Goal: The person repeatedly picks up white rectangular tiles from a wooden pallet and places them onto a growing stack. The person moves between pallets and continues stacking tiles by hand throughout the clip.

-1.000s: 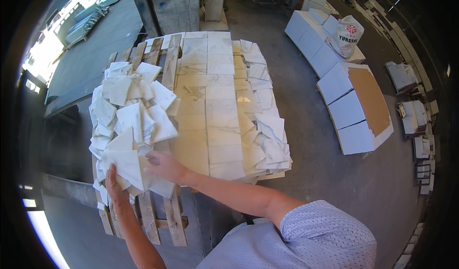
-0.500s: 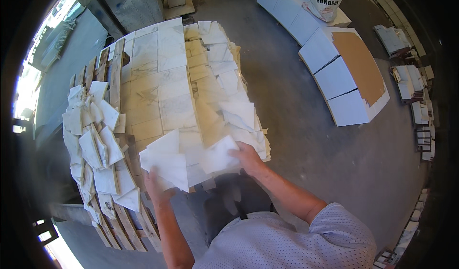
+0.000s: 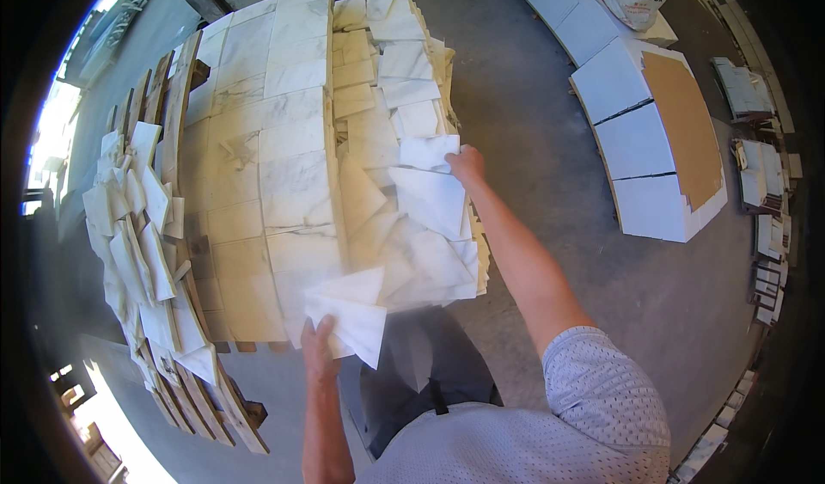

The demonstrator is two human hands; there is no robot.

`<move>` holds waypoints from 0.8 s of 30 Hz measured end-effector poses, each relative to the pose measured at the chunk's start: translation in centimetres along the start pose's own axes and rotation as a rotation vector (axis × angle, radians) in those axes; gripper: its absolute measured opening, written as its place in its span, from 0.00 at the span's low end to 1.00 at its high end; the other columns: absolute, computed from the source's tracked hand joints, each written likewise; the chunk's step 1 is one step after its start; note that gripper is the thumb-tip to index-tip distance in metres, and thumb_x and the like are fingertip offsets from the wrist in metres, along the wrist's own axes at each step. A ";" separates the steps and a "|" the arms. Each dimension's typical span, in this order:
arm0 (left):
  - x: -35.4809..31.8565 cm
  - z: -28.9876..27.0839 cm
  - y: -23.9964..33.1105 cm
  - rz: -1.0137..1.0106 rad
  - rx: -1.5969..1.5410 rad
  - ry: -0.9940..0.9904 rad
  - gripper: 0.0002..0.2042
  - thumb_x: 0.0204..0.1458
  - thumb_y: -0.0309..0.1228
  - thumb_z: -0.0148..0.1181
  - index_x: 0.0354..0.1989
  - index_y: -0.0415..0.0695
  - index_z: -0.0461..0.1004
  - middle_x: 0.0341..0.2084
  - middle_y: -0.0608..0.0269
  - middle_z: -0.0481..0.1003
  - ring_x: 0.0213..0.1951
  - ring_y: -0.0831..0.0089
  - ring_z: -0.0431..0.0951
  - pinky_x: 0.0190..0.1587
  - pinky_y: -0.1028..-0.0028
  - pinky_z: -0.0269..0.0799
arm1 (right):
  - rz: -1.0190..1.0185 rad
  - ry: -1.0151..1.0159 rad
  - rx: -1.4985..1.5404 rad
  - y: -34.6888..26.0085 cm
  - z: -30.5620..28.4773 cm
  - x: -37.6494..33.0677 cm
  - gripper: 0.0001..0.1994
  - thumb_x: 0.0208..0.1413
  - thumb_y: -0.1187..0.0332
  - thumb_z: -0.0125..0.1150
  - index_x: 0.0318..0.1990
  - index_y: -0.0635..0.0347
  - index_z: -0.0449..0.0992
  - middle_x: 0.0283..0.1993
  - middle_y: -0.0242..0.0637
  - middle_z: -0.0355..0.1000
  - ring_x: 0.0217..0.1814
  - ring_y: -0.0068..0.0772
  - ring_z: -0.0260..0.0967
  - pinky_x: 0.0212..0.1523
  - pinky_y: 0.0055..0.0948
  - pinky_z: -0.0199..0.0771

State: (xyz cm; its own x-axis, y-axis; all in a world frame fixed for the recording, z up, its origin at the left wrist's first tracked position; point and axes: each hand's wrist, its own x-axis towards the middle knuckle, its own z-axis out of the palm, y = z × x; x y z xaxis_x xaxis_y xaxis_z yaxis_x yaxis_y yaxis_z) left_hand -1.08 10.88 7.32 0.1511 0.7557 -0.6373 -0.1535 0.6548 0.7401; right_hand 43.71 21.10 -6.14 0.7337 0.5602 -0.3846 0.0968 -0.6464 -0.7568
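Overlapping white shards [image 3: 357, 319], probably marble

Right grip [image 3: 467, 166] now farther forward

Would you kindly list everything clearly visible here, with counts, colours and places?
Rectangular stone tiles: many, grey-veined white, middle stack
Irregular stone pieces: many, white, piled left and right of the tiles
Long wooden slats: several, brown, around the left pile
Boxy blocks: several, white, upper right
Flat cardboard-like panel: one, brown, on the blocks
Plastic sack: one, white, top right
Slab stacks: several, mostly white, far right
Floor: one, grey, beneath
Perforated shirt: one, pale grey, bottom
Trousers: one pair, dark, bottom
Left hand: one, bare, lower middle, holding angular white stone pieces
Right hand: one, bare, right of middle, gripping one white slab
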 end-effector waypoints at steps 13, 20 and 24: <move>2.5 2.2 0.6 0.024 0.049 -0.041 0.25 0.54 0.33 0.59 0.58 0.33 0.65 0.47 0.57 0.73 0.47 0.69 0.73 0.49 0.70 0.69 | -0.256 -0.360 0.070 -2.6 -0.4 -10.6 0.21 0.55 0.58 0.60 0.49 0.67 0.74 0.41 0.47 0.77 0.42 0.40 0.77 0.44 0.34 0.76; 4.6 3.9 2.5 0.041 0.185 -0.074 0.28 0.53 0.38 0.64 0.58 0.36 0.65 0.48 0.58 0.74 0.47 0.71 0.75 0.52 0.70 0.70 | 0.226 -0.863 0.322 -6.0 -0.5 -26.8 0.24 0.55 0.61 0.64 0.54 0.69 0.68 0.42 0.42 0.75 0.37 0.30 0.75 0.33 0.26 0.77; 4.7 4.9 2.3 0.068 0.079 -0.053 0.24 0.55 0.32 0.57 0.59 0.33 0.65 0.48 0.56 0.72 0.48 0.69 0.73 0.51 0.70 0.68 | 0.233 -0.696 0.553 -7.3 0.9 -28.2 0.27 0.54 0.67 0.65 0.58 0.68 0.63 0.43 0.43 0.75 0.37 0.33 0.77 0.34 0.30 0.79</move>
State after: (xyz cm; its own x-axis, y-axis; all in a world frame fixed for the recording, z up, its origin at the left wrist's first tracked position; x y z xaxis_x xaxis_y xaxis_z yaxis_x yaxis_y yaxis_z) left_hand 4.11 15.88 7.03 0.1950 0.7951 -0.5743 -0.0877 0.5974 0.7972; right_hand 21.71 10.48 9.75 0.1062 0.7480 -0.6551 -0.4696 -0.5430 -0.6961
